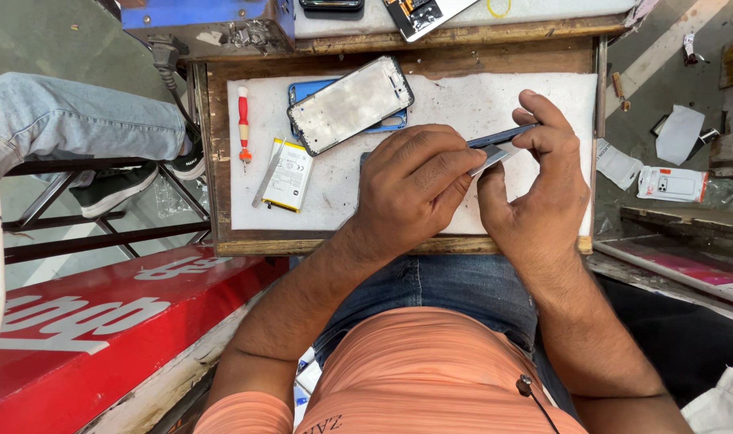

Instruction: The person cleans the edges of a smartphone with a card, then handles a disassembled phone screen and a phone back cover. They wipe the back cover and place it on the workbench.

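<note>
Both hands [414, 189] [539, 189] clamped around a thin phone part [495, 149] between fingertips.

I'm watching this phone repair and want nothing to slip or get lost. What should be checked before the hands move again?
1. Left hand grips the phone part: ok, though it hides most of it.
2. Right hand pinches the slim dark tool: ok.
3. Tool tip seated on the part: cannot tell, hidden.
4. Phone frame flat on the white mat: ok, overlapping a blue cover.
5. Battery apart from the hands: ok.
6. Red screwdriver lying on the mat: ok.
</note>
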